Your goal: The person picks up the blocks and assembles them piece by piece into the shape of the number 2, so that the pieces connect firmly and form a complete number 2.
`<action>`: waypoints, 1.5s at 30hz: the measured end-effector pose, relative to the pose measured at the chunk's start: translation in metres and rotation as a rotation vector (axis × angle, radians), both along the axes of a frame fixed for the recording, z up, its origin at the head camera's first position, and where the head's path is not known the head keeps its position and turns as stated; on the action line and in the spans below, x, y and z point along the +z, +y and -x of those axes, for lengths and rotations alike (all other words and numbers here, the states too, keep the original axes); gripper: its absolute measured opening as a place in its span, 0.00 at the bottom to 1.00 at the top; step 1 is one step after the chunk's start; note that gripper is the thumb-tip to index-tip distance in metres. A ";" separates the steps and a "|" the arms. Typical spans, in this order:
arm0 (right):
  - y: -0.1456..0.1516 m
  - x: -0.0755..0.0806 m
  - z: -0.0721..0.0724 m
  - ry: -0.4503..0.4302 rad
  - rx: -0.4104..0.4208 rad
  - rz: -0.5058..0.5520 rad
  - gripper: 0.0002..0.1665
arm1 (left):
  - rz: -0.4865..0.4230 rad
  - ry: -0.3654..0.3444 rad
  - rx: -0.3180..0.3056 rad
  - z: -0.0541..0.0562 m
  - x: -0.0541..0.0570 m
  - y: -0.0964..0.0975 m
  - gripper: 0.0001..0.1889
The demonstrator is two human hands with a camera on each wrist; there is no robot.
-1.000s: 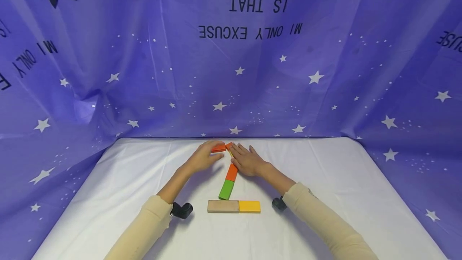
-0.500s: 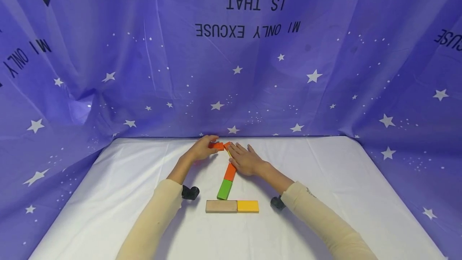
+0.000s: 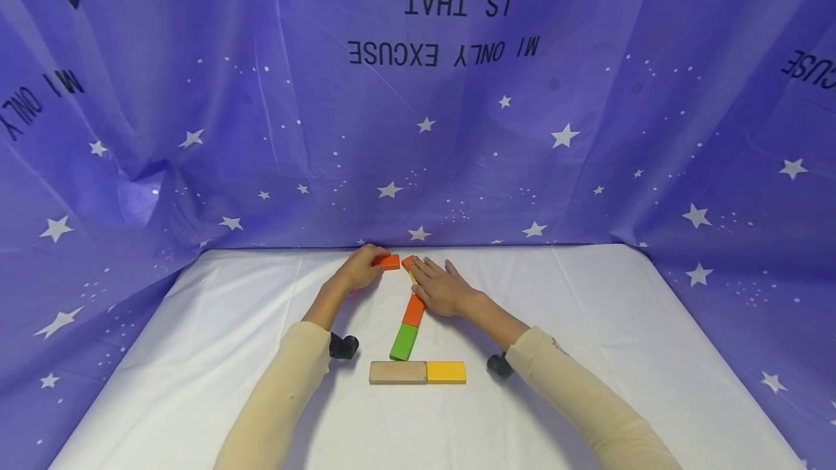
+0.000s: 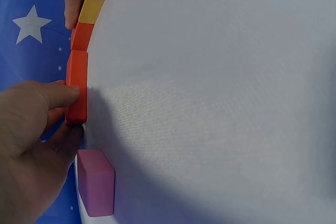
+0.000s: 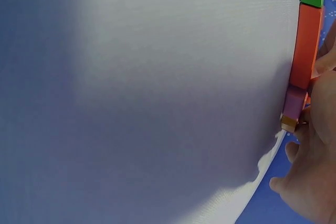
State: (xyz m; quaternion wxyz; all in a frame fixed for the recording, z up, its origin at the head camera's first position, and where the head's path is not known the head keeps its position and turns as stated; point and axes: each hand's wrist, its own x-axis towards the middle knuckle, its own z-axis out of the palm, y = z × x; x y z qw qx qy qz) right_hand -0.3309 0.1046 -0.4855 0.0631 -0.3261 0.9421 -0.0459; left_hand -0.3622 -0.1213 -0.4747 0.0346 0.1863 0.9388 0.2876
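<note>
My left hand [image 3: 359, 270] pinches the outer end of a red block [image 4: 77, 77] near the table's far edge, thumb on its near face. This block lies end to end with a line of blocks, starting with a short orange-red block [image 4: 82, 36] and a yellow block [image 4: 91, 10]. My right hand [image 3: 444, 290] lies over the line's far part, its fingers straight, hiding some blocks. From under it, a long orange-red block [image 3: 414, 310] and a green block [image 3: 403, 342] run toward me. A pink block [image 4: 97, 184] stands apart beside my left hand.
A beige block [image 3: 398, 373] and a yellow block [image 3: 446, 373] lie end to end across the near end of the line. White cloth [image 3: 562, 383] covers the table. A purple star-printed curtain [image 3: 418, 165] hangs behind the far edge and at both sides.
My left hand has shifted slightly left and forward, from over the red block to a pinch at its outer end. My right hand stays in place. The head view has drifted a little.
</note>
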 end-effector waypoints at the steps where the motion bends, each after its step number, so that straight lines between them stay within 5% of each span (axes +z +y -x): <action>1: 0.000 0.001 -0.001 0.000 0.001 -0.003 0.34 | 0.006 0.004 0.005 0.001 0.000 0.000 0.20; 30: -0.004 0.003 0.000 -0.001 -0.018 -0.067 0.34 | 0.021 0.043 0.054 0.000 -0.001 0.004 0.23; 45: -0.002 0.004 -0.002 0.020 -0.011 -0.059 0.34 | -0.141 0.099 -0.060 -0.027 0.011 -0.026 0.22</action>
